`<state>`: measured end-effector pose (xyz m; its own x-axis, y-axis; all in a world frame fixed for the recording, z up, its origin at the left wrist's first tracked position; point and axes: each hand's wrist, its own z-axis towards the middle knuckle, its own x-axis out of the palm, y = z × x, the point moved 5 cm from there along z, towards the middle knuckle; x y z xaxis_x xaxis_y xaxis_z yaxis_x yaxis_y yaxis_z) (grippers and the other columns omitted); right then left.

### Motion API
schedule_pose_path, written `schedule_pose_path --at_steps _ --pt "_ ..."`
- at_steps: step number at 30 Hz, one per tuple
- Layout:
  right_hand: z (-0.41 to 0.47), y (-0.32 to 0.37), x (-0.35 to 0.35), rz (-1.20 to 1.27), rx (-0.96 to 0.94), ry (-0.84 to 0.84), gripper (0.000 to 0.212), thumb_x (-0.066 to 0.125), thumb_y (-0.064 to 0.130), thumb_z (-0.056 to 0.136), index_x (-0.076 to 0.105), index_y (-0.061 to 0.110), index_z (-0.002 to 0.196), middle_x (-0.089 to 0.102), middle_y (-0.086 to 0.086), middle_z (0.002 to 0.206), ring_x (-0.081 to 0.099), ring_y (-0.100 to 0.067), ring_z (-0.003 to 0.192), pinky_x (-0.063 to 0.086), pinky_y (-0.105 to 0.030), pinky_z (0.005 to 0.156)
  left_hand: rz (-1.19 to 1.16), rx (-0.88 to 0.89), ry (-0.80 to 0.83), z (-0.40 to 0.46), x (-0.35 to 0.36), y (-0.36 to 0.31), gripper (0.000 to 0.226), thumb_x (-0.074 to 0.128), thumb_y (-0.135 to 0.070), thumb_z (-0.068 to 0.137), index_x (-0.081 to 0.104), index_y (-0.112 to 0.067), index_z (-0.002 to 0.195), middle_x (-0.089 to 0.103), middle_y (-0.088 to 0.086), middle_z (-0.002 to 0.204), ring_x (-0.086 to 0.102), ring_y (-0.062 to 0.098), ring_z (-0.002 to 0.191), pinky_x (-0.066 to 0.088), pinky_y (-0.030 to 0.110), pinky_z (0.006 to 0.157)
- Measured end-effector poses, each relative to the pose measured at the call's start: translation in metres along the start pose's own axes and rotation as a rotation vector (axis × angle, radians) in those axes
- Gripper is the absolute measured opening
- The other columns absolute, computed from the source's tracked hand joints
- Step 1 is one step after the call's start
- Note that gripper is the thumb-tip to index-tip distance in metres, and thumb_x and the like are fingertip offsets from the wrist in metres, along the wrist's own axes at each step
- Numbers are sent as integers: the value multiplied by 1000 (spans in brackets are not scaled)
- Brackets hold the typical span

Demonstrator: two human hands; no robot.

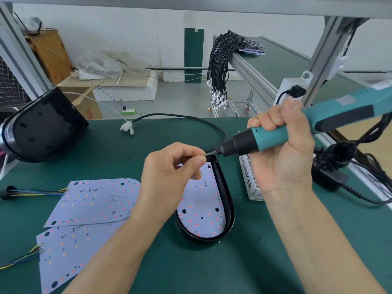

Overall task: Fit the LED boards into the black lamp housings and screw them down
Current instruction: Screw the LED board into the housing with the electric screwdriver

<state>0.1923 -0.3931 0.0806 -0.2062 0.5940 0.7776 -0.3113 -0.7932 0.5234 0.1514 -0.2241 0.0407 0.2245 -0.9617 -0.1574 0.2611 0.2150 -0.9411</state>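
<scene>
My left hand (169, 177) pinches a small screw (204, 154) at the bit of the electric screwdriver (275, 136) clamped in my right hand's (282, 158) grip, above the black housing (228, 209) on the counter (212, 268), its LED board (201, 215) seated. A fumbled screw could vanish under the board. Spare boards (95, 202) lie left.

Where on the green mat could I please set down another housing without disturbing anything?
Bare mat lies in front of the housing, beside the right forearm, and between the upturned housing and the loose LED boards. It is crowded near the screw box and power cables.
</scene>
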Motion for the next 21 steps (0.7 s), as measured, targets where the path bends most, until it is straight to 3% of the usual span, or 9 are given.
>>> schedule_pose_path --at_steps 5,14,21 --pt "-3 -5 -4 9 -13 -42 24 57 12 87 45 21 67 43 8 59 41 -6 54 44 -22 63 28 23 -12 -1 3 2 26 68 -1 85 69 -25 74 65 -8 61 61 6 56 47 12 59" --pt "-3 -7 -8 21 -8 -126 24 58 13 89 45 19 71 46 7 60 44 -7 55 45 -22 65 -76 -28 -67 1 1 8 23 72 -2 81 73 -25 78 68 -6 65 64 10 58 55 22 66" --pt "-2 -7 -8 14 -4 -123 25 57 14 90 44 18 69 46 8 59 44 -6 54 45 -23 65 -133 -43 -42 0 3 7 30 72 6 78 74 -24 80 68 -8 72 60 8 64 53 20 58"
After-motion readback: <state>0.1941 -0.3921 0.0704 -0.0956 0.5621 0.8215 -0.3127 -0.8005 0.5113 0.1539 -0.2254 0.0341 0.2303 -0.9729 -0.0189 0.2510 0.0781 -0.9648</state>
